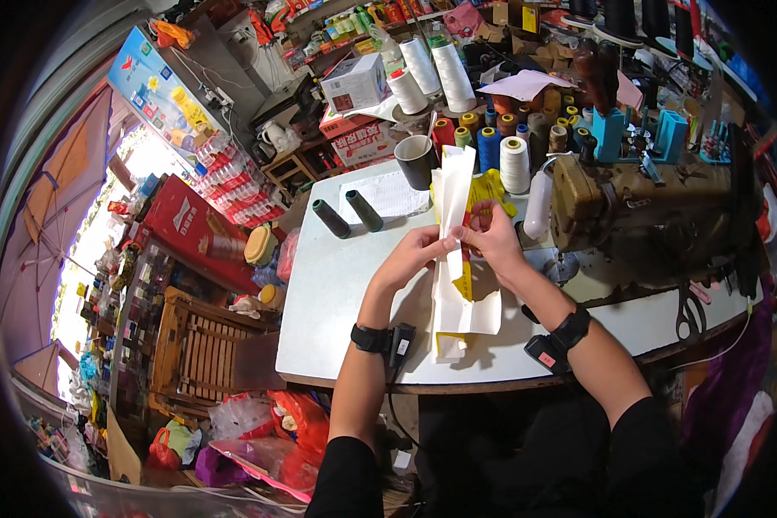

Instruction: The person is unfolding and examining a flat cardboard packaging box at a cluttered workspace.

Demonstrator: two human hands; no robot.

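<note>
A long folded strip of white paper with yellow printed parts (pixel 450 259) stands over the white tabletop (pixel 337 304), its lower end spread near the front edge. My left hand (pixel 414 254) pinches its left side between thumb and fingers. At its right side, my right hand (pixel 490 238) grips the fold with thumb and fingers. A yellow plastic bag (pixel 490 188) lies just behind. Two dark green thread cones (pixel 364 210) rest to the left beside a written sheet (pixel 388 196). Behind the paper is a dark mug (pixel 416 162) with a spoon handle showing.
An industrial sewing machine (pixel 621 201) fills the right side, with black scissors (pixel 691 311) at the right front. Many thread spools (pixel 515 165) crowd the back, below tall white cones (pixel 453 74). A wooden slatted chair (pixel 210 353) is left of the table.
</note>
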